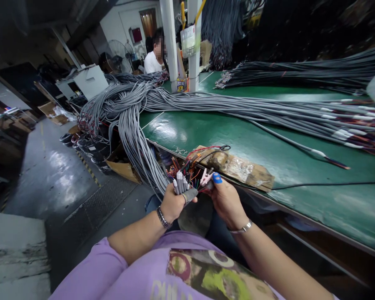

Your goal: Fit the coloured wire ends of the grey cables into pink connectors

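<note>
My left hand (176,201) is closed around a bundle of grey cables (180,183), their cut sheath ends pointing up. Thin coloured wires (174,170) fan out beyond these ends. Close beside it, my right hand (225,199) has thumb and fingers pinched together, with blue tape round the thumb tip. Thin reddish wires run from the bundle into that pinch, though the exact hold is partly hidden. A pale pink clip (205,178) stands just beside the right thumb. Grey covering wraps a finger of the left hand.
A green-topped table (187,129) carries long grey cables (237,104), some hanging over its left edge. A taped wooden board (246,168) with wires lies at the front edge. White posts (193,62) rise behind. A person in white (153,62) sits farther back. Cardboard boxes (123,164) stand below left.
</note>
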{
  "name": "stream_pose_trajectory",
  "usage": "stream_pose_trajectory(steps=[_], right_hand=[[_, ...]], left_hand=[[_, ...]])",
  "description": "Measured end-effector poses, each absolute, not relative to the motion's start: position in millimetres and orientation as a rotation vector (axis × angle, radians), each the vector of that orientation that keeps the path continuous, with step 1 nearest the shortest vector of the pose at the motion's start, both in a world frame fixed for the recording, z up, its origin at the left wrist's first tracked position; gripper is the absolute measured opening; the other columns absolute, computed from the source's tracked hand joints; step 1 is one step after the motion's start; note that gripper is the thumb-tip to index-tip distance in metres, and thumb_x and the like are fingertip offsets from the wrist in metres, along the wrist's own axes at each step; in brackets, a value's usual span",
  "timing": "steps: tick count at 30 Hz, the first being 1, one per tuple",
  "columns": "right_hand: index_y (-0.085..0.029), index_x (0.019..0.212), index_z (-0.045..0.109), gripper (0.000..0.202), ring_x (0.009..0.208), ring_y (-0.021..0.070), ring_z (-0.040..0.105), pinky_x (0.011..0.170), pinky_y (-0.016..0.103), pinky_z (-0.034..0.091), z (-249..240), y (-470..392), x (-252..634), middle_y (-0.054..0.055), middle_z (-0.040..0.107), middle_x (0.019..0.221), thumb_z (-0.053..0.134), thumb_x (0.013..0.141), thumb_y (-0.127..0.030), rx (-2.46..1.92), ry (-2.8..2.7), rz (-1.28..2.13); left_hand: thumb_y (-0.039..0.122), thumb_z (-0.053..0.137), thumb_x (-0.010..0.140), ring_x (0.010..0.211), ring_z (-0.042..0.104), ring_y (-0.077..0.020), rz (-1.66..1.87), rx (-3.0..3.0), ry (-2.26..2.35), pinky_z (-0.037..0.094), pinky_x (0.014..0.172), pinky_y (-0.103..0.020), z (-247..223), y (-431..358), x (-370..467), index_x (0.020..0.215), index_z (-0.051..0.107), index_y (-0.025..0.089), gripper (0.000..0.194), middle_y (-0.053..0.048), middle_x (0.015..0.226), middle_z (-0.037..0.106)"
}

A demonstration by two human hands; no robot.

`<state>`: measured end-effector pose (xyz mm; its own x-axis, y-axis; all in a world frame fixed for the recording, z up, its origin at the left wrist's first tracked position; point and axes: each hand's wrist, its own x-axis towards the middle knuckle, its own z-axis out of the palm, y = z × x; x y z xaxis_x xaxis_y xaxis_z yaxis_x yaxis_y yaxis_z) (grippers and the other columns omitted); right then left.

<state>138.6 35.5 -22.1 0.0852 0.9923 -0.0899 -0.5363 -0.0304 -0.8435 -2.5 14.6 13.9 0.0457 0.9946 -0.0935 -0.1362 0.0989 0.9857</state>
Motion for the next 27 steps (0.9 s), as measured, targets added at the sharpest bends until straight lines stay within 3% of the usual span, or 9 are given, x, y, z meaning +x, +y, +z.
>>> stream_pose_trajectory(steps=[3,9,16,22,27], right_hand=[[-0.02,0.069,0.067,0.041,0.056,0.0129,0.053,0.055,0.026,0.049,-21,35,139,0.001,0.062,0.062,0.07,0.068,-0.061,-0.876,-0.669,1.477],[-0.022,0.089,0.07,0.04,0.061,0.0133,0.058,0.059,0.028,0.051,-17,40,138,0.002,0.07,0.08,0.072,0.07,-0.056,-0.626,-0.528,1.792],[-0.023,0.085,0.069,0.03,0.063,0.0167,0.06,0.059,0.031,0.051,-21,45,133,0.001,0.071,0.076,0.075,0.07,-0.049,-0.563,-0.377,1.784],[-0.025,0.087,0.068,0.038,0.063,0.0152,0.059,0.061,0.03,0.051,-20,37,133,0.001,0.071,0.084,0.067,0.072,-0.06,-0.544,-0.416,1.811],[-0.022,0.088,0.07,0.048,0.071,0.0167,0.062,0.071,0.033,0.051,-25,17,137,0.004,0.069,0.085,0.07,0.065,-0.064,-0.584,-0.617,1.805]], left_hand=[[0.032,0.078,0.06,0.049,0.056,-0.0116,1.179,1.038,1.112,0.046,0.057,-0.026,14,15,-3,0.058,0.061,0.013,0.026,-0.002,0.051,0.062],[0.03,0.079,0.058,0.048,0.057,-0.012,1.21,1.01,1.079,0.046,0.054,-0.026,16,15,-1,0.059,0.059,0.013,0.026,0.0,0.05,0.062],[0.031,0.08,0.057,0.048,0.057,-0.0113,1.2,1.026,1.08,0.044,0.051,-0.024,10,17,0,0.062,0.06,0.013,0.028,0.0,0.053,0.062],[0.034,0.08,0.058,0.05,0.058,-0.0123,1.183,1.041,1.09,0.045,0.053,-0.025,6,15,-4,0.062,0.06,0.013,0.029,0.0,0.054,0.062],[0.039,0.077,0.063,0.053,0.058,-0.0127,1.153,1.137,1.101,0.046,0.056,-0.025,4,10,-12,0.062,0.063,0.013,0.03,-0.002,0.055,0.062]])
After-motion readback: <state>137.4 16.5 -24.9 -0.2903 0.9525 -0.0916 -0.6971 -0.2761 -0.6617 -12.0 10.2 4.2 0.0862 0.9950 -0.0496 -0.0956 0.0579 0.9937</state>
